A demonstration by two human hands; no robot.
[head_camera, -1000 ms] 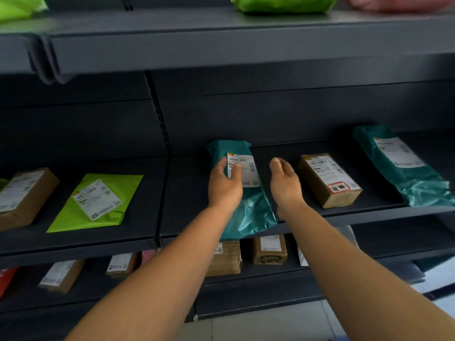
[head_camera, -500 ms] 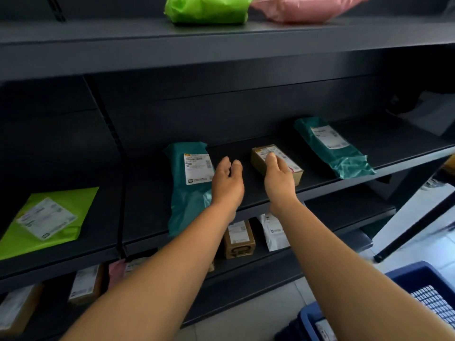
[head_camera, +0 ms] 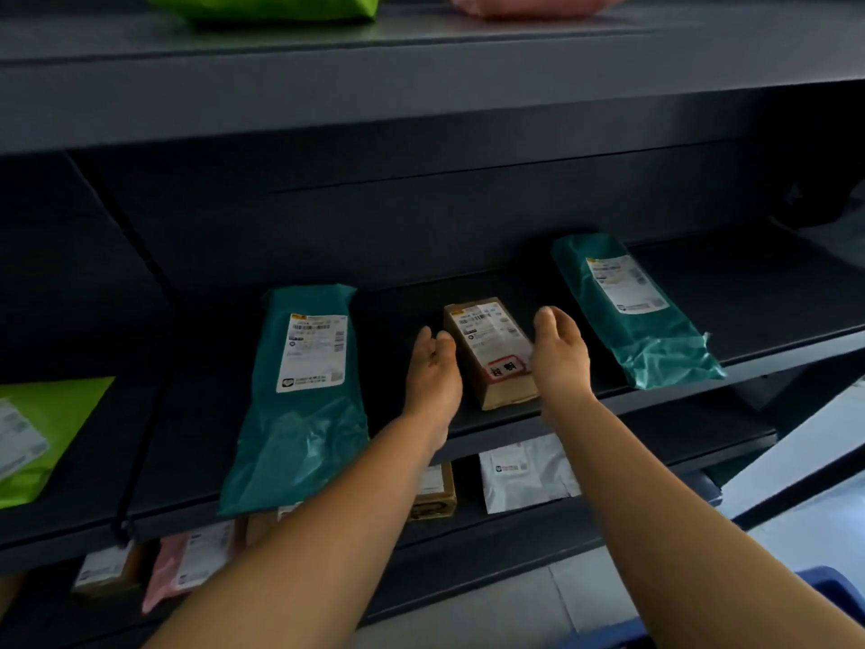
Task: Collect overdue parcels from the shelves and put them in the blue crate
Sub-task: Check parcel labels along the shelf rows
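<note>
At the far left of the dark grey metal middle shelf (head_camera: 196, 414) lies a flat lime-green plastic mailer bag (head_camera: 56, 433) with a white label, cut off by the picture's edge. Further right on the same shelf lies a long teal plastic mailer bag (head_camera: 299, 414), label up, its near end hanging a little over the shelf's front lip.

The left hand (head_camera: 433, 374) reaches in over the shelf between that teal bag and a small brown cardboard parcel box (head_camera: 491, 348). Its fingers are straight and close together, and it holds nothing; it is just beside the box's left side, and whether it touches the box cannot be told. The box lies flat on the middle shelf, with a white shipping label on top and a red-bordered sticker near its front end. The right hand (head_camera: 559, 356) is at the box's right side, its fingers gently curved and relaxed, its grip spread and around nothing; its palm side appears to meet the box's near right corner, though contact is not certain.

Right of that hand lies a second teal plastic mailer bag (head_camera: 632, 311), angled on the shelf, label up.

On the upper shelf, a bright green bag (head_camera: 262, 4) and a pink bag (head_camera: 538, 2) show at the top edge. On the lower shelf are a pink mailer (head_camera: 192, 564), a small brown carton (head_camera: 433, 494) and a white plastic mailer (head_camera: 524, 475). At the bottom right corner, on the pale floor, a rim of the blue plastic crate (head_camera: 833, 585) shows.
</note>
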